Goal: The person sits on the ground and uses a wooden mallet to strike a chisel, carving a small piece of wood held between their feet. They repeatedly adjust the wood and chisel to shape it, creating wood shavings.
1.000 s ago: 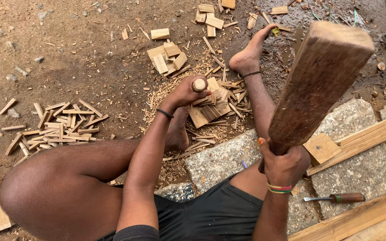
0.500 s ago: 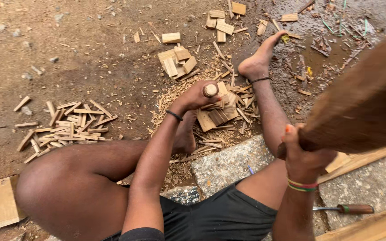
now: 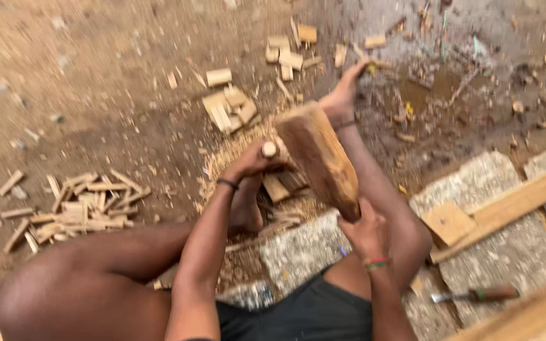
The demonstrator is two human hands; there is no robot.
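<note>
- Leftmost, a heap of split sticks [image 3: 83, 208] lay on the dirt, well apart from the hands and unchanged in its lie from the earlier frames.
- Next, the left hand [image 3: 254, 163] had its fingers closed around a short tool; only its round wooden butt [image 3: 268, 149] showed above the fist, so the working end stayed hidden. That grip sat in the same spot over the chip pile as half a second before.
- Below the fist, wood pieces [image 3: 277, 187] rested among shavings between the legs, just beside the left foot; these were what the tool stood on, as far as I could judge.
- Centre, the mallet [image 3: 319, 158] had changed most: a second earlier it was raised high near the camera, and now its head had swung down until it was touching or nearly touching the butt. I read that as a blow landing, so the split was probably being driven at this instant.
- Right of it, the right hand [image 3: 366, 230] had its fingers wrapped tightly round the mallet's narrow lower end.
- Further right, a square wood offcut [image 3: 448, 222] and a plank [image 3: 513, 202] lay on stone slabs.
- Lowest right, a wooden-handled chisel [image 3: 475, 295] lay untouched on the stone.
</note>
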